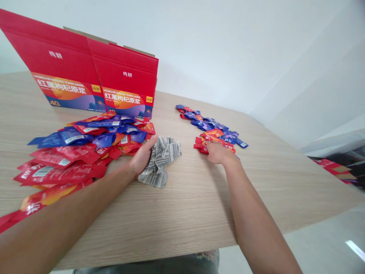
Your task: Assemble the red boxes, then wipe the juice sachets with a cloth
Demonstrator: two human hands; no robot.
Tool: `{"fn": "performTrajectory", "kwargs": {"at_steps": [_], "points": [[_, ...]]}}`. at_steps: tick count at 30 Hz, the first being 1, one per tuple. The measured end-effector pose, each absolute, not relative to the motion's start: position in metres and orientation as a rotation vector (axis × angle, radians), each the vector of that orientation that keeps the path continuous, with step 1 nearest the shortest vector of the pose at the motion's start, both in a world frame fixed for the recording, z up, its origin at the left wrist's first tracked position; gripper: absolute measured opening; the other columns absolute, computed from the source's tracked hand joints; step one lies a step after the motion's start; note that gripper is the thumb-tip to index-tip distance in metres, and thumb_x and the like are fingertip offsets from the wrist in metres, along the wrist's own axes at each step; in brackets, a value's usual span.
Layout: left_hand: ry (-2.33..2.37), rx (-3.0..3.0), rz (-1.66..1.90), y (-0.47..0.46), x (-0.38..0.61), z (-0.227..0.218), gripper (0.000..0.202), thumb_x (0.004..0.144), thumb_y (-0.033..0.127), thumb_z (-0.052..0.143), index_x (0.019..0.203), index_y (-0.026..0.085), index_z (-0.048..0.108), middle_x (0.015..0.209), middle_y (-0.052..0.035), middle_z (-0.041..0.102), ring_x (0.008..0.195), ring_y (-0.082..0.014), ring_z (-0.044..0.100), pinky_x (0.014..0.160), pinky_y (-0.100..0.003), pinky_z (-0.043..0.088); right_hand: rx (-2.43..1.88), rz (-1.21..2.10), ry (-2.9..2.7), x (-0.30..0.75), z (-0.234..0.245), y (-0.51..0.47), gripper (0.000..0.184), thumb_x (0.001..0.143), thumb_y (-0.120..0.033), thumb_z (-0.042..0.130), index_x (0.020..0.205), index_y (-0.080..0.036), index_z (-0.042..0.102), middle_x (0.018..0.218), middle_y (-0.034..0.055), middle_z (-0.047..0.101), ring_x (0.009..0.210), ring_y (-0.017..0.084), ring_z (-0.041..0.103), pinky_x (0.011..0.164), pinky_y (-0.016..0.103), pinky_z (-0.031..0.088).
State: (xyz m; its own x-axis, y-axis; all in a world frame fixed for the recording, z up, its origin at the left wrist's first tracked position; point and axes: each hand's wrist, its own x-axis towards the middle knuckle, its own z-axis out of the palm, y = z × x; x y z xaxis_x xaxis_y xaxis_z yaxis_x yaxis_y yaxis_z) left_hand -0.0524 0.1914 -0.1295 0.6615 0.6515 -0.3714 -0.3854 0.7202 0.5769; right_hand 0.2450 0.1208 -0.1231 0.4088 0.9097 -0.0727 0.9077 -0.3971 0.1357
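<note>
Grey-striped cloth [159, 161], red and blue sachets [71, 152]

One camera sits on my head, looking forward and down across the pale wood-grain table [199, 198] from its near edge toward the white wall [228, 45], close enough that my forearms fill the foreground.

Both arms reach forward, left hand [142, 156] and right hand [216, 152] curled.

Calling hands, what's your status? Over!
Left hand gripping striped cloth. Right hand closed on sachets at near end of right row. Big sachet pile beside left hand.
</note>
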Motion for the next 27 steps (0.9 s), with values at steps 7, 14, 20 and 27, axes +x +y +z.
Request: {"fn": "performTrajectory", "kwargs": {"at_steps": [7, 14, 20, 27], "points": [[0.617, 0.516, 0.616, 0.191, -0.054, -0.132, 0.056, 0.117, 0.044, 0.045, 0.139, 0.008, 0.082, 0.107, -0.0171, 0.090, 0.087, -0.0321, 0.088, 0.093, -0.044, 0.072, 2.556, 0.043, 1.762, 0.235, -0.118, 0.123, 0.031, 0.099, -0.016, 0.076, 0.128, -0.010, 0.079, 0.131, 0.0277, 0.078, 0.121, 0.037, 0.075, 0.104, 0.049, 0.059], [0.547, 0.519, 0.608, 0.192, -0.054, -0.134, 0.060, 0.117, 0.047, 0.041, 0.139, 0.008, 0.082, 0.111, -0.0186, 0.089, 0.091, -0.0336, 0.088, 0.099, -0.047, 0.070, 2.633, 0.070, 2.021, 0.223, -0.118, 0.125, 0.033, 0.094, -0.025, 0.073, 0.124, -0.013, 0.080, 0.115, 0.0239, 0.080, 0.116, 0.039, 0.073, 0.098, 0.050, 0.056], [0.417, 0.506, 0.623, 0.190, -0.050, -0.131, 0.069, 0.118, 0.056, 0.034, 0.145, 0.008, 0.077, 0.114, -0.0187, 0.089, 0.107, -0.0353, 0.087, 0.108, -0.048, 0.066, 2.925, -0.338, 2.532, 0.151, -0.138, 0.145, 0.075, 0.099, -0.047, 0.076, 0.164, -0.016, 0.057, 0.137, 0.0194, 0.077, 0.115, 0.032, 0.076, 0.100, 0.049, 0.063], [0.420, 0.455, 0.715, 0.195, -0.049, -0.136, 0.078, 0.119, 0.063, 0.018, 0.153, 0.021, 0.074, 0.119, -0.0139, 0.088, 0.112, -0.0345, 0.086, 0.105, -0.048, 0.067, 2.576, -0.161, 2.731, 0.085, -0.154, 0.145, 0.034, 0.108, -0.026, 0.070, 0.140, -0.017, 0.079, 0.138, 0.0184, 0.080, 0.130, 0.034, 0.071, 0.119, 0.050, 0.052]]}}
